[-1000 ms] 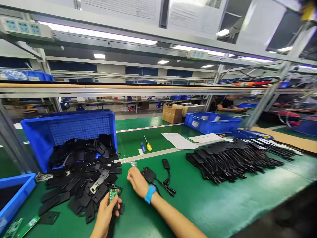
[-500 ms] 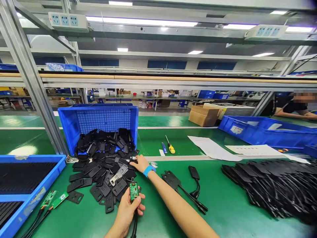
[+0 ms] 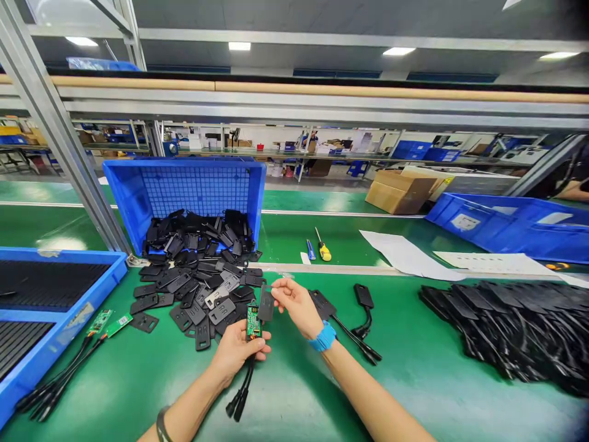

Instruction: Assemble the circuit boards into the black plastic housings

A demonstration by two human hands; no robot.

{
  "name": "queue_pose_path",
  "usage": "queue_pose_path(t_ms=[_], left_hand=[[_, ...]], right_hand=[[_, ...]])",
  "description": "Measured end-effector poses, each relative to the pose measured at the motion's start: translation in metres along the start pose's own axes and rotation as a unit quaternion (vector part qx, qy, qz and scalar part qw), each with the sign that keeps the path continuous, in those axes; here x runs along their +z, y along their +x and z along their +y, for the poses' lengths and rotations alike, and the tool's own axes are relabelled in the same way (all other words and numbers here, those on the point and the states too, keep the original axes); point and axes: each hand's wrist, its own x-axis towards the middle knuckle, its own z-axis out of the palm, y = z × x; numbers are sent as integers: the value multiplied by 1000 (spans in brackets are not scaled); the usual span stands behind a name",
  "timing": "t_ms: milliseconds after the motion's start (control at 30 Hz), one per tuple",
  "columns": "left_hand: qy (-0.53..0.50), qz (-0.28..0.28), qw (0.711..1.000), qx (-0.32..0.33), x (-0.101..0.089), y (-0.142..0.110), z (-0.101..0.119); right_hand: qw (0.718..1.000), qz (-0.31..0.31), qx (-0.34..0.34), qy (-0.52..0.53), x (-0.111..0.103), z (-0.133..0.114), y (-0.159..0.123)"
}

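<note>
My left hand [image 3: 243,347] is closed around a green circuit board [image 3: 253,321] with a small display at its top. Black cables with plugs [image 3: 240,396] hang below it. Right beside the board, my right hand [image 3: 294,302] pinches a flat black plastic cover [image 3: 265,303] by its upper edge. Behind both hands lies a loose pile of black plastic covers [image 3: 197,310], which spills out of a tipped blue crate [image 3: 197,178]. Two more green boards [image 3: 118,325] with black cables lie to the left.
At the left stands a divided blue tray [image 3: 115,270] of black parts. Black cabled units [image 3: 363,296] lie right of my hands, with a large heap of them [image 3: 501,325] farther right. A yellow screwdriver [image 3: 324,252], blue cutter [image 3: 311,250] and paper sheets [image 3: 405,255] lie behind.
My right hand has come back from the pile toward me, now with a black cover in it, beside the board. My left hand keeps hold of the board. The view has tilted down.
</note>
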Motion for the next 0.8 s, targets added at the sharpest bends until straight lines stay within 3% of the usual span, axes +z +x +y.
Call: queue_pose_path(t_ms=[167, 433, 567, 700, 800], left_hand=[[26, -67, 997, -15, 3, -1, -7], [90, -51, 995, -2, 12, -3, -6], [141, -46, 988, 33, 13, -5, -7], [168, -28, 985, 34, 14, -5, -9], [138, -12, 990, 41, 16, -4, -13]], right_hand=[[996, -31, 49, 67, 3, 0, -41], [992, -35, 80, 95, 7, 2, -55], [981, -106, 105, 126, 8, 6, -56], [982, -106, 111, 106, 12, 8, -56], [996, -64, 67, 7, 18, 4, -60]])
